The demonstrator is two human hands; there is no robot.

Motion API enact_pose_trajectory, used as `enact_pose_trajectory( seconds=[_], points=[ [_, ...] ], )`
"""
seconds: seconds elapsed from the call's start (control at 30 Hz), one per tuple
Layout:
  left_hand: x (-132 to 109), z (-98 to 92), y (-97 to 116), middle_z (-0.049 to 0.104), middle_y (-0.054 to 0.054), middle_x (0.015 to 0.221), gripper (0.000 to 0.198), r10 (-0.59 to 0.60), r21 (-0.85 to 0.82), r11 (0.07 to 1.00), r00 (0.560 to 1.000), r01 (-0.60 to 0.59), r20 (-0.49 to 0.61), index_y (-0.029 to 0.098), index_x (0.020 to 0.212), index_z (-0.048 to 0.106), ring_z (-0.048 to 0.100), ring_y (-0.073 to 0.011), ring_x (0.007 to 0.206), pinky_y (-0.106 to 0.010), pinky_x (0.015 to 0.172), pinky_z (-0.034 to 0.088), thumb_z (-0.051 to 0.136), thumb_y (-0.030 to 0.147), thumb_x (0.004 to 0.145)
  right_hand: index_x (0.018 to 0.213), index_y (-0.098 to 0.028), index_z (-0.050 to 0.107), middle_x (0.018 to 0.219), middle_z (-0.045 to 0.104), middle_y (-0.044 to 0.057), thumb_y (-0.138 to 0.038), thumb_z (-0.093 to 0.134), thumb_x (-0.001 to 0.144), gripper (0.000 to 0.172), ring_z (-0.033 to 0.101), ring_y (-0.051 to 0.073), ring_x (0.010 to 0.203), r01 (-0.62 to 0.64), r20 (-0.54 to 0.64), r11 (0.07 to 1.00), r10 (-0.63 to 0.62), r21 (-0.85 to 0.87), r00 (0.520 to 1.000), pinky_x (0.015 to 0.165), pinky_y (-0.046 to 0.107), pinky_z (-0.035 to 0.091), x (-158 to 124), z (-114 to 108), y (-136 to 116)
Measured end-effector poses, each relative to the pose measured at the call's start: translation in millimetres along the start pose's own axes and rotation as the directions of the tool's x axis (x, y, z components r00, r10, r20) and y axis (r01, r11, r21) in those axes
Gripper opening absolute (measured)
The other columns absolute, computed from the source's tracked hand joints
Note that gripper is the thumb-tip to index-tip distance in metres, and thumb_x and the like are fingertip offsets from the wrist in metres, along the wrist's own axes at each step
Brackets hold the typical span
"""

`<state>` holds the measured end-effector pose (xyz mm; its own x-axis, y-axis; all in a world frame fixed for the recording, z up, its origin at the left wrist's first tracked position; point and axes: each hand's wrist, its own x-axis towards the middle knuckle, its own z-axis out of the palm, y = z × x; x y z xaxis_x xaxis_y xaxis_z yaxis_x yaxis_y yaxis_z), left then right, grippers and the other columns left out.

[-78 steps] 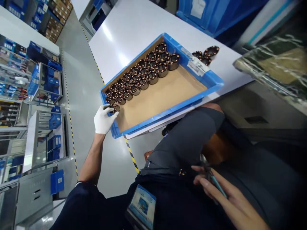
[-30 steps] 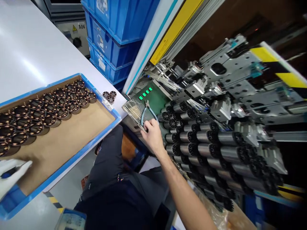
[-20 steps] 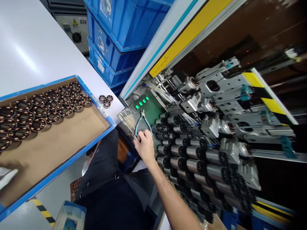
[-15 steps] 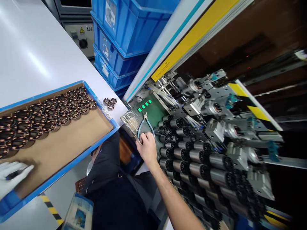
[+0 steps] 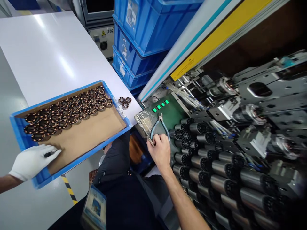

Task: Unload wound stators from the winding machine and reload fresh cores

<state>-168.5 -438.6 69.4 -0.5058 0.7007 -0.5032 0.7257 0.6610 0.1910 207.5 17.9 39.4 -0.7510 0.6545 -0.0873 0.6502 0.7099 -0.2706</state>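
My left hand (image 5: 32, 161), in a white glove, reaches over the near left corner of the blue tray (image 5: 112, 137). Its thumb and fingers close round a small dark thing that I cannot make out. Several ring-shaped motor stators (image 5: 74, 109) with copper windings stand in rows in the tray, beyond that hand. My bare right hand (image 5: 160, 150) rests at the near edge of the green panel (image 5: 176, 110), fingers curled in; what they hold, if anything, is hidden. Pliers (image 5: 160, 118) with light blue handles lie on the panel, handle ends beside the curled fingers.
Three loose stators (image 5: 125, 103) sit on the white table (image 5: 48, 48) beside the tray. Several dark metal cylinders (image 5: 223, 182) are stacked at the right, below machine fixtures (image 5: 249, 118). Blue crates (image 5: 141, 41) stand behind. Green lights (image 5: 160, 106) glow on the panel.
The view has swung left, so the scene shifts rightward and more of the tray and gloved left hand shows. The right hand stays by the pliers.
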Motion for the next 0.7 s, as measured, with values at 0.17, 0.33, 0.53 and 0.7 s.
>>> enact_pose_trajectory(
  seconds=[0.17,0.33,0.53,0.7],
  points=[
    [-2,2.8,-8,0.088,-0.01,0.116,0.06,0.069,0.143,0.986,0.992,-0.084,0.105,0.034,0.107,0.094,0.079,-0.0371,0.099,-0.046,0.085,0.062,0.034,0.039,0.101,0.087,-0.028,0.048,0.094,0.052,0.005,-0.027,0.072,0.106,0.03,0.05,0.028,0.092,0.013,-0.016,1.0,-0.013,-0.007,1.0,0.085,0.041,0.043,1,-1,-2],
    [-4,9.1,-20,0.088,-0.007,0.122,0.059,0.105,0.175,0.976,0.984,-0.13,0.144,0.039,0.114,0.094,0.08,-0.0387,0.106,-0.049,0.089,0.063,0.037,0.034,0.098,0.087,-0.028,0.048,0.094,0.053,0.006,-0.028,0.072,0.105,0.029,0.05,0.029,0.093,-0.003,-0.006,1.0,0.003,-0.002,1.0,0.084,0.042,0.042,0,-3,-4],
    [-6,9.8,-23,0.088,-0.008,0.124,0.049,0.093,0.15,0.982,0.981,-0.119,0.168,0.041,0.111,0.095,0.081,-0.0421,0.113,-0.052,0.094,0.065,0.054,0.037,0.084,0.088,-0.028,0.049,0.094,0.054,0.006,-0.027,0.071,0.106,0.028,0.052,0.029,0.094,-0.022,0.011,1.0,0.022,-0.003,1.0,0.083,0.042,0.042,0,-6,-6],
    [0,0.7,-16,0.09,-0.003,0.112,0.043,0.054,0.035,0.998,0.985,-0.06,0.163,0.043,0.09,0.093,0.083,-0.0401,0.109,-0.052,0.095,0.067,0.051,0.044,0.08,0.084,-0.027,0.045,0.093,0.053,0.004,-0.029,0.074,0.105,0.036,0.054,0.026,0.092,-0.088,0.048,0.989,0.083,0.115,0.995,0.083,0.04,0.042,0,-8,-3]
  ],
)
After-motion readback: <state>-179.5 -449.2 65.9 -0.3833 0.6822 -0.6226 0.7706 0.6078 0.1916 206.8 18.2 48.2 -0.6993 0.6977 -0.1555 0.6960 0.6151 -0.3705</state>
